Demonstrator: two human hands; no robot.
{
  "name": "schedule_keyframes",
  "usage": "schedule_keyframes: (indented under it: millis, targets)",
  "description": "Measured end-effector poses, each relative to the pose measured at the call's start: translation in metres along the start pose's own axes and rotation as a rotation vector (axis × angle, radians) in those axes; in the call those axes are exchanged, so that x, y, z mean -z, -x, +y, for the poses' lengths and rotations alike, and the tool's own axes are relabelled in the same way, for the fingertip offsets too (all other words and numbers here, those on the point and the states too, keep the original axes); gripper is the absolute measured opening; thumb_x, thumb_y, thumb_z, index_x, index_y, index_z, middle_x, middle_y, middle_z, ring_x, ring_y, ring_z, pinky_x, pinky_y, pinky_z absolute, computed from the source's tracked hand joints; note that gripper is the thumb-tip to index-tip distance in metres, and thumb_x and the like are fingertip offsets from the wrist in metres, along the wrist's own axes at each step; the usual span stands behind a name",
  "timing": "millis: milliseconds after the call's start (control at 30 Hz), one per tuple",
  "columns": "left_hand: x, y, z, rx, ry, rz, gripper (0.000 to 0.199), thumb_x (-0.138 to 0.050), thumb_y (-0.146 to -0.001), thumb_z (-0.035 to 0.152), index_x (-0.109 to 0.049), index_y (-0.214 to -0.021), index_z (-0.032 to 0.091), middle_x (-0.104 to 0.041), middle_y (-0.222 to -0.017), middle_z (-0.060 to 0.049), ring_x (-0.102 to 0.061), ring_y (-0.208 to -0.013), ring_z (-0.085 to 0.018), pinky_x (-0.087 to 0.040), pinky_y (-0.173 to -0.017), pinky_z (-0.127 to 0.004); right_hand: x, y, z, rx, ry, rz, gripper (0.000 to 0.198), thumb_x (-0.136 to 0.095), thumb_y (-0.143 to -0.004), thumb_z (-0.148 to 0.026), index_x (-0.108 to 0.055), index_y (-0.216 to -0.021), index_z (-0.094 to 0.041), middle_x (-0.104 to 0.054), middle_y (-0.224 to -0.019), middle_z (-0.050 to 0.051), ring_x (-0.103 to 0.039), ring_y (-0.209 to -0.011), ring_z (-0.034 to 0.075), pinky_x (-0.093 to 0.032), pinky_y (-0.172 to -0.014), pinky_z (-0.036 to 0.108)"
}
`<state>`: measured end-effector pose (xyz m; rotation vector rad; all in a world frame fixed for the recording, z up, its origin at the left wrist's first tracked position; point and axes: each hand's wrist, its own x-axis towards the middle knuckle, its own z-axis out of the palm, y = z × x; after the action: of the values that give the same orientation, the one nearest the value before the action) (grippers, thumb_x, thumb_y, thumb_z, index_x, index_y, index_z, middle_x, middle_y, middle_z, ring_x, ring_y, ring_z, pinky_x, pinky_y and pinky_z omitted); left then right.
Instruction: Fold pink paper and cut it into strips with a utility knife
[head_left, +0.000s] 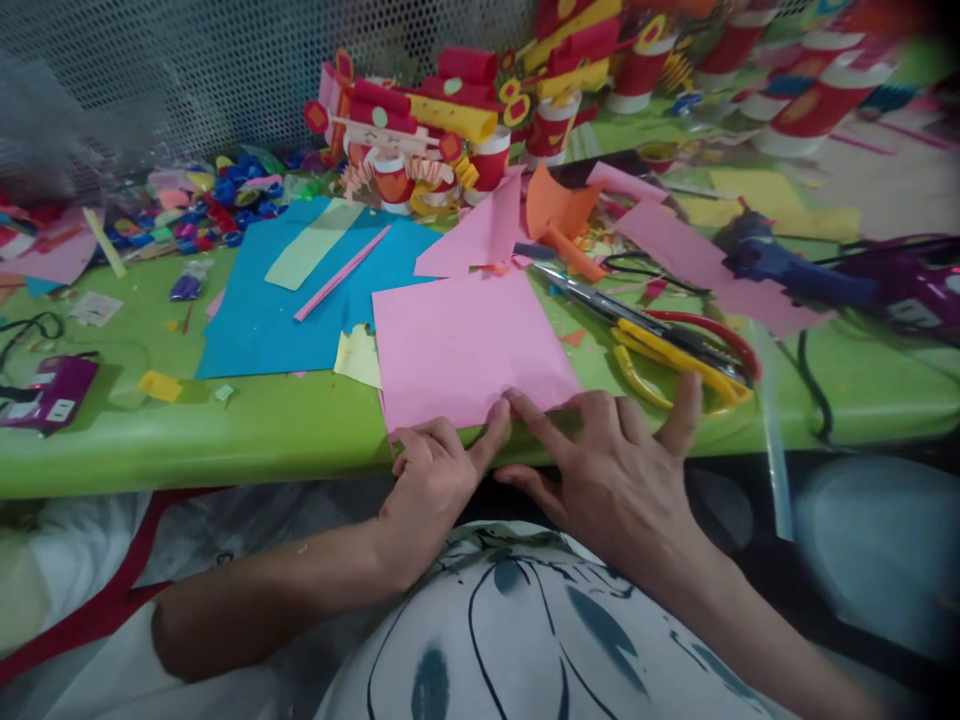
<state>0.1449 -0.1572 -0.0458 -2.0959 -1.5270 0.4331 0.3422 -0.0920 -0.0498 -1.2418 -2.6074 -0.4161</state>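
Note:
A sheet of pink paper lies at the front edge of the table. My left hand is at its near left edge, with the fingers curled onto the paper and the thumb reaching along the edge. My right hand presses its index fingertip on the near edge, close to the left thumb. Its thumb points out lower down, apart from the index finger, and the little finger sticks up. Just beyond that hand are scissors with yellow handles. Whatever lies beneath my curled left fingers is hidden.
Blue paper with a pink strip lies to the left on the green table. A blue glue gun and its cable are at the right. Red and yellow paper crafts stand behind; a purple box sits far left.

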Motion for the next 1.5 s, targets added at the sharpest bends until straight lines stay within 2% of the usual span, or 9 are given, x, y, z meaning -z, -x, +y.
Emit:
schedule_keyframes:
  millis: [267,467,667,833,933,1033,1100,1267,1500]
  targets:
    - [-0.003,-0.001,-0.016,-0.053,0.093,0.030,0.101,-0.078,-0.095,0.021,-0.022,-0.178,0.024,-0.071,-0.083,-0.002,-0.066,-0.062,-0.020,-0.055,-0.062,-0.035,-0.008,0.016,0.017,-0.119,-0.066,0.057,0.055,-0.059,-0.104,-0.057,-0.065,-0.149,-0.026,-0.067,-0.128,0.015,-0.061,-0.112,0.031,-0.018,-0.122,0.084]
    - [-0.003,0.000,-0.029,-0.071,0.156,0.014,0.095,-0.080,-0.097,0.023,-0.029,-0.177,0.028,-0.067,-0.081,-0.002,-0.061,-0.061,-0.018,-0.050,-0.060,-0.032,-0.012,0.022,0.019,-0.139,-0.063,0.052,0.057,-0.061,-0.104,-0.054,-0.062,-0.151,-0.022,-0.065,-0.139,0.018,-0.059,-0.121,0.036,-0.015,-0.124,0.085]
    - [-0.002,0.003,-0.057,0.002,0.210,-0.133,0.099,-0.080,-0.092,0.067,-0.040,-0.173,0.029,-0.064,-0.082,-0.005,-0.062,-0.065,-0.021,-0.048,-0.063,-0.035,-0.018,0.021,0.021,-0.165,-0.087,0.072,0.056,-0.058,-0.104,-0.052,-0.062,-0.150,-0.020,-0.066,-0.135,0.019,-0.059,-0.114,0.035,-0.028,-0.120,0.079]
    - [0.007,0.000,-0.072,0.009,0.161,-0.087,0.098,-0.059,-0.090,0.089,-0.054,-0.165,0.027,-0.066,-0.089,-0.008,-0.064,-0.070,-0.023,-0.048,-0.067,-0.038,-0.020,0.018,0.020,-0.190,-0.107,0.102,0.055,-0.059,-0.103,-0.055,-0.064,-0.148,-0.023,-0.067,-0.133,0.018,-0.058,-0.112,0.033,-0.032,-0.120,0.074]
    - [0.014,-0.010,-0.067,0.044,0.265,0.019,0.080,-0.044,-0.105,0.079,-0.069,-0.149,0.018,-0.069,-0.098,-0.011,-0.068,-0.078,-0.024,-0.050,-0.066,-0.037,-0.021,0.017,0.019,-0.190,-0.112,0.134,0.054,-0.061,-0.103,-0.053,-0.066,-0.145,-0.020,-0.067,-0.131,0.018,-0.058,-0.112,0.034,-0.033,-0.120,0.073]
    - [0.020,-0.029,-0.055,0.190,0.378,0.086,0.050,-0.048,-0.115,0.051,-0.066,-0.148,0.017,-0.071,-0.121,-0.014,-0.072,-0.083,-0.020,-0.047,-0.057,-0.032,-0.022,0.017,0.020,-0.198,-0.103,0.153,0.051,-0.062,-0.102,-0.052,-0.069,-0.142,-0.021,-0.069,-0.128,0.017,-0.060,-0.110,0.033,-0.031,-0.121,0.073]
    - [0.021,-0.043,-0.046,0.259,0.436,0.080,0.044,-0.053,-0.114,0.043,-0.062,-0.149,0.017,-0.070,-0.132,-0.014,-0.073,-0.084,-0.019,-0.046,-0.053,-0.031,-0.022,0.016,0.020,-0.196,-0.098,0.165,0.049,-0.063,-0.103,-0.051,-0.071,-0.140,-0.021,-0.071,-0.127,0.016,-0.060,-0.108,0.032,-0.030,-0.123,0.073]
    - [0.009,-0.063,-0.034,0.208,0.523,0.051,0.024,-0.058,-0.112,0.031,-0.072,-0.128,0.021,-0.073,-0.115,-0.007,-0.073,-0.090,-0.020,-0.047,-0.056,-0.030,-0.022,0.015,0.021,-0.195,-0.122,0.173,0.046,-0.064,-0.103,-0.049,-0.074,-0.137,-0.020,-0.071,-0.125,0.015,-0.060,-0.106,0.030,-0.029,-0.124,0.071]
    - [-0.004,-0.057,-0.038,0.217,0.887,0.234,0.007,-0.069,-0.106,0.020,-0.075,-0.109,0.022,-0.077,-0.104,-0.002,-0.073,-0.086,-0.016,-0.051,-0.069,-0.027,-0.022,0.008,0.022,-0.233,-0.246,0.246,0.039,-0.066,-0.103,-0.046,-0.077,-0.130,-0.020,-0.074,-0.119,0.014,-0.063,-0.104,0.029,-0.034,-0.120,0.063]
